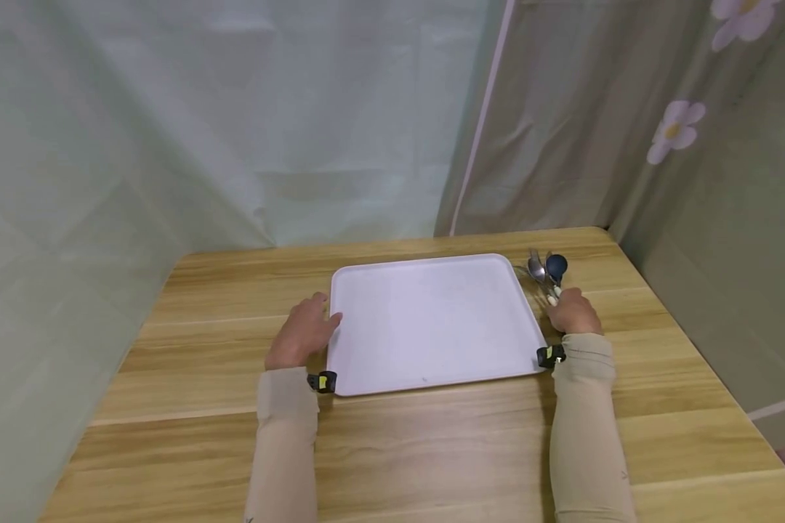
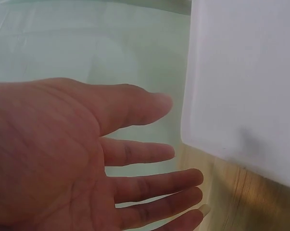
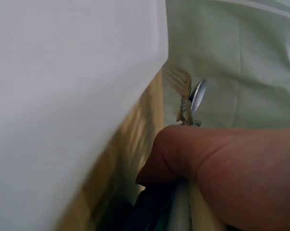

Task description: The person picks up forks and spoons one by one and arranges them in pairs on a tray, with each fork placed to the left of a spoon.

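A white rectangular tray [image 1: 432,319] lies on the wooden table between both hands. My left hand [image 1: 303,334] is at its left edge, thumb toward the rim; the left wrist view shows the palm and spread fingers [image 2: 154,187] holding nothing. To the right of the tray, my right hand [image 1: 574,312] grips a bunch of cutlery by the handles. Metal spoon [image 1: 536,267] and dark blue round-headed utensil [image 1: 556,266] point away from me. A fork [image 3: 181,83] shows beyond the thumb in the right wrist view. The palm hides part of the handles.
The wood-grain table [image 1: 432,450] extends around the tray, with its far edge close to a pale hanging curtain [image 1: 301,123]. More curtain with flower prints [image 1: 672,132] hangs along the right side. Black bands [image 1: 551,356] sit at both wrists, overlapping the tray's near corners.
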A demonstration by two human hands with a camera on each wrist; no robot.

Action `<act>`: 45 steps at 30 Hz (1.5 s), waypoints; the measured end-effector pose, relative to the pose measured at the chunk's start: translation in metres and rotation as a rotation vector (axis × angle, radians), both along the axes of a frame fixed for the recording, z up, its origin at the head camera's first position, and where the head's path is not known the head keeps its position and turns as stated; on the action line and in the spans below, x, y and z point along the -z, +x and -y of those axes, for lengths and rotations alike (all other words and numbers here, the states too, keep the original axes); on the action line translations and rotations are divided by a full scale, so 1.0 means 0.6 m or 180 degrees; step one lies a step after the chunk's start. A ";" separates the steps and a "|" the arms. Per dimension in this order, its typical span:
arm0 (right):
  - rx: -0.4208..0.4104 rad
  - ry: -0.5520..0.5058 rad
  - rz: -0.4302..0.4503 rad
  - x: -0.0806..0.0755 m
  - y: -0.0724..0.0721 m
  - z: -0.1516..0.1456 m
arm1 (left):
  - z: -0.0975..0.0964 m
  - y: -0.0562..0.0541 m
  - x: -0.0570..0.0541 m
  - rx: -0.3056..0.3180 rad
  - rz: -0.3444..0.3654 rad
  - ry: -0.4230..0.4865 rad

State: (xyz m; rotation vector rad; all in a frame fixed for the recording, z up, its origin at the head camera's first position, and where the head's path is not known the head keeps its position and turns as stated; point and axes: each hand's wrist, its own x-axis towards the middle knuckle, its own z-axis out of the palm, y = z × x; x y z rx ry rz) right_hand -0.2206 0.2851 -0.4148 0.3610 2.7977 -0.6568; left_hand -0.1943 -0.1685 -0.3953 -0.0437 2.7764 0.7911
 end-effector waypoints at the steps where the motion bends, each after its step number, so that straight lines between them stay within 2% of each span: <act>1: 0.0033 0.0023 0.0003 0.001 0.000 0.000 | 0.000 0.000 0.000 0.0001 0.0002 0.0002; 6: 0.0082 0.0127 0.0021 0.003 0.000 0.002 | -0.001 0.001 0.001 0.0017 -0.0001 0.0013; 17: -0.0167 0.0235 0.0210 -0.001 -0.003 -0.006 | -0.001 0.002 -0.001 -0.0015 0.0017 0.0039; 30: 0.0193 0.0073 0.0287 -0.011 0.005 -0.004 | -0.002 0.000 0.000 -0.0030 0.0050 0.0094; 37: 0.0206 -0.0035 0.0323 -0.021 0.012 -0.011 | -0.003 0.000 -0.002 0.0010 0.0056 0.0123; 45: 0.0160 -0.0079 0.0104 -0.038 0.014 -0.011 | -0.002 0.000 -0.005 -0.0010 0.0098 0.0106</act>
